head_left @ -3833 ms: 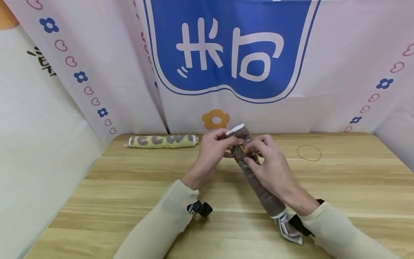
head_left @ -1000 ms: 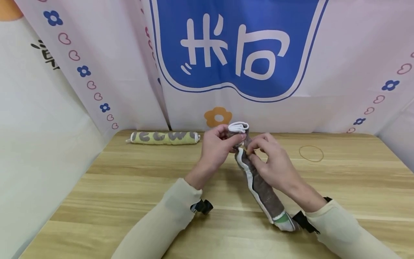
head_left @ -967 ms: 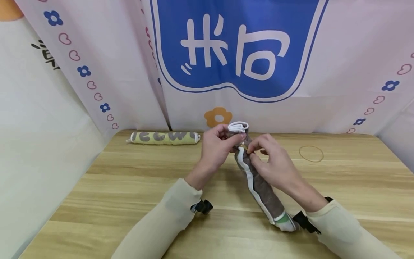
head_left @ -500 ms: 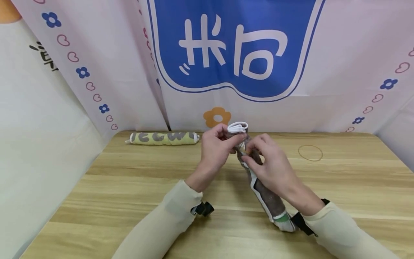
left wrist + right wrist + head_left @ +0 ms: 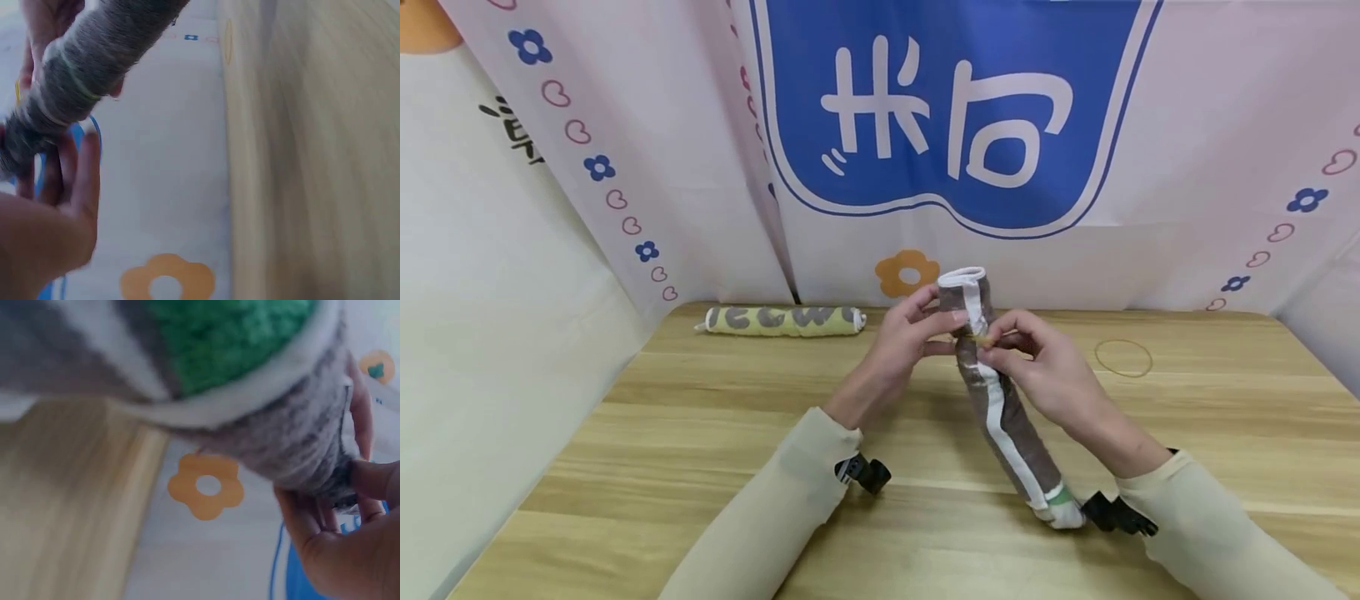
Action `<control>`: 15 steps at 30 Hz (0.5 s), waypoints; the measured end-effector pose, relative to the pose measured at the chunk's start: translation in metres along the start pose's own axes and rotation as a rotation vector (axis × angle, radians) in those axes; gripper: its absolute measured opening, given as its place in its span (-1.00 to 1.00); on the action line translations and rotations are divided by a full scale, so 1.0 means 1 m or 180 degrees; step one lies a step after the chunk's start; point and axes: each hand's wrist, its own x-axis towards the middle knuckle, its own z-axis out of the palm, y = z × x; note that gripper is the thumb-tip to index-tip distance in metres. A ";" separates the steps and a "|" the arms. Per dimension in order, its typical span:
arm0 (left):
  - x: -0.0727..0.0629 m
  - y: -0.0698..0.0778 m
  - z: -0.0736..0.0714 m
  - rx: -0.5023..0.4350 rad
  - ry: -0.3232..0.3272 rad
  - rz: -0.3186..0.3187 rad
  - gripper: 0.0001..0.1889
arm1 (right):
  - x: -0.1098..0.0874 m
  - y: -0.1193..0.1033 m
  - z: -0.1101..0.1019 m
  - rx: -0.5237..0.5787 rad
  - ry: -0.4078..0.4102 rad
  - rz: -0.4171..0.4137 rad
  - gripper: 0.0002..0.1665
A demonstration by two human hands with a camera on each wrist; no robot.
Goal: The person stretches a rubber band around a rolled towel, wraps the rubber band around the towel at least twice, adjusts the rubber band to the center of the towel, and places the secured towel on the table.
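Observation:
A grey-brown towel rolled into a long tube (image 5: 1028, 437) slants up from the front right of the table. White edging runs along its length, and a green stripe marks its lower end. My left hand (image 5: 904, 340) grips the tube near its upper end, thumb across the front. Around the tube just below that thumb sits a yellowish rubber band (image 5: 974, 337). My right hand (image 5: 1051, 367) pinches at this band with thumb and forefinger. In the right wrist view the towel's green stripe (image 5: 231, 337) fills the top, close to the camera.
A yellow rolled towel (image 5: 782, 322) with grey lettering lies at the back left of the wooden table (image 5: 700, 433). At the right lies a loose rubber band (image 5: 1123, 358). A printed cloth (image 5: 850, 250) hangs behind the table's back edge.
The rolled towel has turned, bringing its white edging to the front. Its top end now stands taller above my left hand. Both hands stay at the band; my right has shifted slightly right.

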 end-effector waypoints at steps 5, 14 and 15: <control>0.003 -0.004 -0.002 -0.0162 0.0087 -0.0078 -0.63 | 0.004 0.005 -0.005 0.0217 -0.0151 0.0191 -0.80; -0.004 0.000 0.007 0.0426 0.0538 0.0187 -0.73 | 0.002 0.002 -0.004 -0.0251 -0.0376 0.0199 -0.64; -0.004 0.000 0.008 0.0430 0.0562 0.0167 -0.73 | 0.002 0.002 -0.002 -0.0252 -0.0387 0.0099 -0.68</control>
